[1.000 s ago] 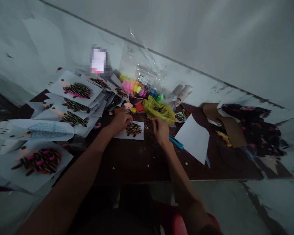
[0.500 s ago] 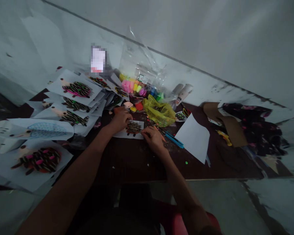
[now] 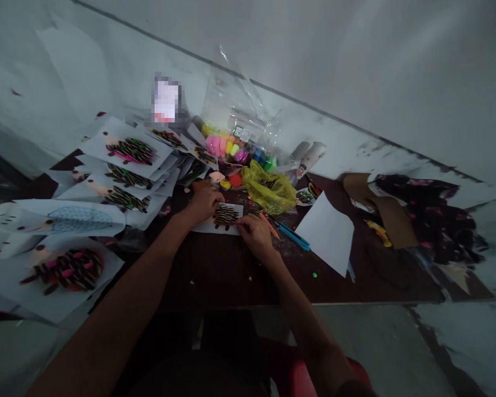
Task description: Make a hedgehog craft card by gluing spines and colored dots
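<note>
A small white sheet of paper lies on the dark table in front of me. It carries a hedgehog picture with spines of dark, seed-like pieces. My left hand rests across the sheet's left part, fingers stretched out and lying on it, hiding that side of the picture. At the hedgehog's right edge, my right hand has thumb and fingertips pinched together; what is between them, if anything, is too small to make out. An orange pen-like tool and blue scissors or a cutter lie beside my right hand.
Finished-looking hedgehog sheets are piled at left. Behind my hands are a yellow plastic bag and a clear bag of colored clay. White paper, brown cardboard and dark patterned cloth lie at right.
My right hand has shifted slightly left, its pinched fingertips now closer over the hedgehog's right edge. My left hand stays in place on the sheet.
</note>
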Action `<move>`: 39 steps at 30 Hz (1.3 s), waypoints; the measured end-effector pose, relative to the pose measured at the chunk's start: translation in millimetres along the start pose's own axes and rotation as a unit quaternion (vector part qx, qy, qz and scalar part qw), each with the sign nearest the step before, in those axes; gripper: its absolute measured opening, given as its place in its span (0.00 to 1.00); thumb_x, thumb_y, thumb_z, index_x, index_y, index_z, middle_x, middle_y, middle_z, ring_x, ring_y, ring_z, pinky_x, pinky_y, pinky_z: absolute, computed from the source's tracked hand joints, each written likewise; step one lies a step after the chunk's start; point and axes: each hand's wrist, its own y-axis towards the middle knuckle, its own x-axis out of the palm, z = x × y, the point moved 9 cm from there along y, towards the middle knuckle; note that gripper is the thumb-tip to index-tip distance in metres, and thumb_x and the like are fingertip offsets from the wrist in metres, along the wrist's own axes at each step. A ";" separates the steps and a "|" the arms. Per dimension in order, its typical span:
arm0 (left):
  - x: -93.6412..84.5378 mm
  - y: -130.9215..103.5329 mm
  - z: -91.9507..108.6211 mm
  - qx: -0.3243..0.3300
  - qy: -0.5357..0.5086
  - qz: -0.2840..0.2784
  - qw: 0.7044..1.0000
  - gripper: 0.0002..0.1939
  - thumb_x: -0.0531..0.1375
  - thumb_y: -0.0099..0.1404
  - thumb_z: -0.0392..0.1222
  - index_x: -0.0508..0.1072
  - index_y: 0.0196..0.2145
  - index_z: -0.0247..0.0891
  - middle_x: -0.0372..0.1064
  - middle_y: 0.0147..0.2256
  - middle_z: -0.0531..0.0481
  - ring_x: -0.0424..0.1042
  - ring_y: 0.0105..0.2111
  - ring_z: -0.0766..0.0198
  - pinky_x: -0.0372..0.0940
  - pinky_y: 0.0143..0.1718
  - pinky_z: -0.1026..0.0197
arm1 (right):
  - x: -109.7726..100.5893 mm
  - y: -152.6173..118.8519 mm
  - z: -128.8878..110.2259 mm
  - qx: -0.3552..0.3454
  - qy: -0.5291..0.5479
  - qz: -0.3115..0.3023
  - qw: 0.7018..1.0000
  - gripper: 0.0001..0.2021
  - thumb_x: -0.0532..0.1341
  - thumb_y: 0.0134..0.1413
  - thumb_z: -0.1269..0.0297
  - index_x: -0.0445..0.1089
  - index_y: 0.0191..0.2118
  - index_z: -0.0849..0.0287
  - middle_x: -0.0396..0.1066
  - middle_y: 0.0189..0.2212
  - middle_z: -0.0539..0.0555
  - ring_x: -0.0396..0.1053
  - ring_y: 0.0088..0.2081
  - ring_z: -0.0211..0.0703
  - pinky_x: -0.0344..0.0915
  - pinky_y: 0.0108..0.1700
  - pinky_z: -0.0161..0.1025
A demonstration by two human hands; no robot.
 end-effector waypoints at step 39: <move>-1.6 -2.2 -3.6 -0.013 -0.016 0.006 1.000 0.15 0.54 0.57 0.30 0.81 0.36 0.36 0.78 0.40 0.42 0.75 0.44 0.52 0.68 0.48 0.50 | -33.8 4.2 17.1 0.072 -0.129 0.014 0.989 0.10 0.59 0.66 0.67 0.79 0.42 0.55 0.77 0.40 0.57 0.73 0.41 0.46 0.63 0.41 0.37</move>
